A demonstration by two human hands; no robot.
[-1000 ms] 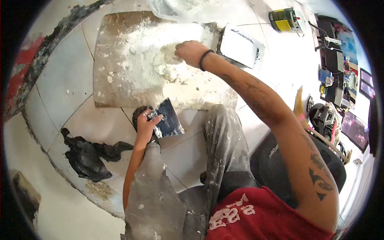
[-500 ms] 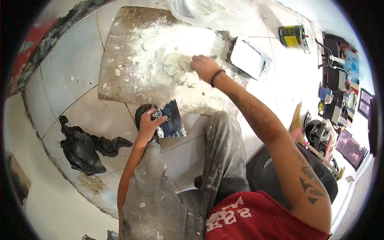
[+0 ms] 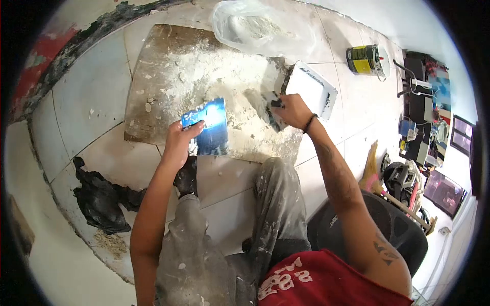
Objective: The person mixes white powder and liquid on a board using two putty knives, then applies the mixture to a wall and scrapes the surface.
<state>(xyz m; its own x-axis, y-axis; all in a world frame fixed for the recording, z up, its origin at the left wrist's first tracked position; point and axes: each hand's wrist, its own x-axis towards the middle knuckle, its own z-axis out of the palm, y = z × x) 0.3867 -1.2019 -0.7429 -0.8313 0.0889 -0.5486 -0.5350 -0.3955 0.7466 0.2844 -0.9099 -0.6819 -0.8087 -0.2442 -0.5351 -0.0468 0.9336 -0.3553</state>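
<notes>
My left hand (image 3: pixel 179 144) grips a flat blue scraper plate (image 3: pixel 213 133) by its left side, thumb on the face; light glares off its top and pale paste clings to its edges. In my right hand (image 3: pixel 296 111) is a putty knife (image 3: pixel 272 113), its blade coated with pale paste. Both tools are over a worn wooden board (image 3: pixel 145 115), which is spread with whitish powder and lumps of paste (image 3: pixel 237 120). The putty knife is at the board's right part, and the blue plate overlaps its front edge in this view.
Behind the board lies a clear plastic bag (image 3: pixel 301 38) holding white powder. A white tray (image 3: pixel 311 89) sits at its right edge, with a yellow-and-black can (image 3: pixel 363 59) farther right. Crumpled black plastic (image 3: pixel 102 199) lies left; a broom (image 3: pixel 371 171) and black speaker (image 3: pixel 326 219) are right.
My left hand has raised the blue plate forward over the board's edge. My right hand has moved right and slightly back toward me, and the putty knife now shows clearly.
</notes>
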